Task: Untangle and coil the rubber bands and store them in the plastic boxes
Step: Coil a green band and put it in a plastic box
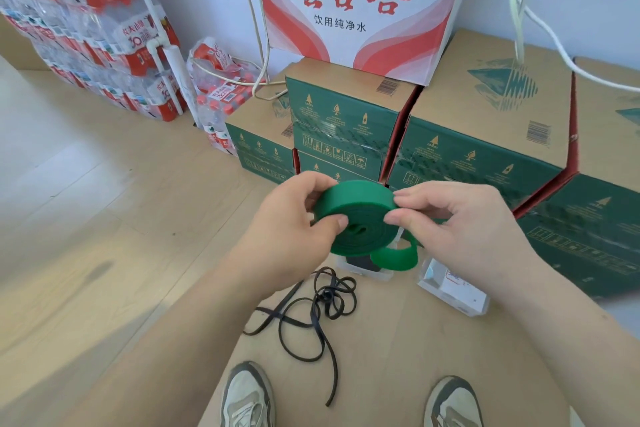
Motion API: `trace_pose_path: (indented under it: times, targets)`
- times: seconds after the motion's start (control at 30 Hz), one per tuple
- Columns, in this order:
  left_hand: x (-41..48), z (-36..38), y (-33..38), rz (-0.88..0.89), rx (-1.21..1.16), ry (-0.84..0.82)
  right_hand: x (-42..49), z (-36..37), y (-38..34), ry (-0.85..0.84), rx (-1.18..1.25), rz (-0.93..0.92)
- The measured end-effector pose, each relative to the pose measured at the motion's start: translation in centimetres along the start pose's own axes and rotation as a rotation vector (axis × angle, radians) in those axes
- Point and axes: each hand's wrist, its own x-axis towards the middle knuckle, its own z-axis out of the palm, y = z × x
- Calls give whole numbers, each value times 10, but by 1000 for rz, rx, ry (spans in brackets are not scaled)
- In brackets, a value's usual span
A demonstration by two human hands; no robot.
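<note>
A wide green rubber band [360,215] is wound into a flat coil in mid-air, with a loose loop of its tail hanging at the lower right. My left hand [287,236] grips the coil's left edge, thumb on its face. My right hand [460,229] pinches the coil's right edge between thumb and fingertips. Below the coil, a clear plastic box [367,269] with something dark inside stands on the cardboard sheet [415,357]. A second clear plastic box [453,288] lies to its right. A thin black rubber band [311,315] lies tangled on the cardboard.
Green and brown cartons [485,135] are stacked behind the boxes, with a white and red carton [353,3] on top. Packs of bottled water [90,28] stand at the far left by a white pipe. White cables hang at the back. My two shoes [249,395] are at the bottom.
</note>
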Motion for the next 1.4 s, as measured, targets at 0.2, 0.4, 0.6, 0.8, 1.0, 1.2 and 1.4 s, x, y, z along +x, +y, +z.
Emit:
trace_pose_path:
  times: [0.2, 0.4, 0.6, 0.8, 1.0, 1.2, 1.4]
  targets:
    - [1, -2, 1, -59, -247, 4, 0, -2, -3, -62, 264, 114]
    - [-1, -2, 1, -24, -100, -93, -4, -2, -2, -75, 212, 2]
    - [-10, 10, 6, 228, 498, -73, -4, 5, 1, -69, -139, -320]
    - [-7, 8, 6, 228, 518, -109, -7, 6, -6, -165, -110, -271]
    - [-4, 1, 5, 160, 382, -85, -7, -1, -11, -196, -29, -28]
    - [-2, -9, 2, 53, 199, -83, -6, -7, -8, -152, -82, -36]
    - [-4, -11, 2, 3, 29, -125, -7, -6, -7, -92, 16, -76]
